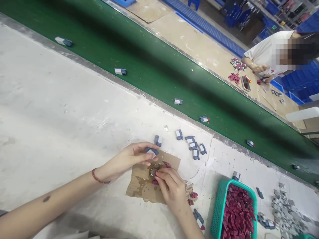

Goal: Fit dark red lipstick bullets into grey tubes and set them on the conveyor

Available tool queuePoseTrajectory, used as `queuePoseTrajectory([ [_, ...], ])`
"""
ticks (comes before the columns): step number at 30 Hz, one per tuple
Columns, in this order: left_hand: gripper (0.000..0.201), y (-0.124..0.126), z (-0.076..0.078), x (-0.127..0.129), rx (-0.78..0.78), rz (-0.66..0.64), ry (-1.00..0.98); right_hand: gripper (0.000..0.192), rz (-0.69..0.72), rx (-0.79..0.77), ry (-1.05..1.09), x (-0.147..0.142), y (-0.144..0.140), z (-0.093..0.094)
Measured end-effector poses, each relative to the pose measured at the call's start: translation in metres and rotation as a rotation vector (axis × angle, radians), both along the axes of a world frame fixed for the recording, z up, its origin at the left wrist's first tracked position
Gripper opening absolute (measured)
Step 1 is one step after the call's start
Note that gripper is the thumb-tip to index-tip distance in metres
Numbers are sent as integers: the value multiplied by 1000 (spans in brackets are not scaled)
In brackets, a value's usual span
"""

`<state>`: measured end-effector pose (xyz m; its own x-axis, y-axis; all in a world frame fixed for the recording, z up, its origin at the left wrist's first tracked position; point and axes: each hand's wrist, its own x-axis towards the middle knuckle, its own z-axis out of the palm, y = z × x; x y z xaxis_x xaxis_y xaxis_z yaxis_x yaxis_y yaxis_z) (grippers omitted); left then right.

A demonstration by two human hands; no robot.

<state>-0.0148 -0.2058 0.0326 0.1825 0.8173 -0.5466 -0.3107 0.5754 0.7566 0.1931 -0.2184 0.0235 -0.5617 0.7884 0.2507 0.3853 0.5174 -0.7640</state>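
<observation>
My left hand (pixel 136 155) holds a small blue-grey and white plastic part (pixel 152 152) between thumb and fingers, just above a piece of brown cardboard (pixel 143 192). To its right, my right hand (pixel 173 187) is closed in a pinch, with a bit of dark red plastic showing at the fingertips. Those fingertips are at a small round cap-like dish (pixel 153 172) on the cardboard, partly covered by them. Wet stains mark the cardboard around the dish. A loose dark red piece (pixel 166 164) lies behind my right hand. Beyond the cardboard lies another blue-grey and white part (pixel 158 140).
A green conveyor belt (pixel 149 69) crosses diagonally, carrying several similar parts. Several more (pixel 193 145) lie on the white table (pixel 62 109). At right stand a teal basket (pixel 216 207) of dark red pieces and a pile of grey pieces (pixel 286 212). Another person (pixel 269 49) works across the belt.
</observation>
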Motion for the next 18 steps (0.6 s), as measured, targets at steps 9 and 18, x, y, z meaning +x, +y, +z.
queuePoseTrajectory([
  [9,50,-8,-15,-1,49,-21,81,23,12,-17,-51,-3,0,-1],
  [18,41,-18,-12,5,141,-239,92,3,-293,-518,415,6,4,2],
])
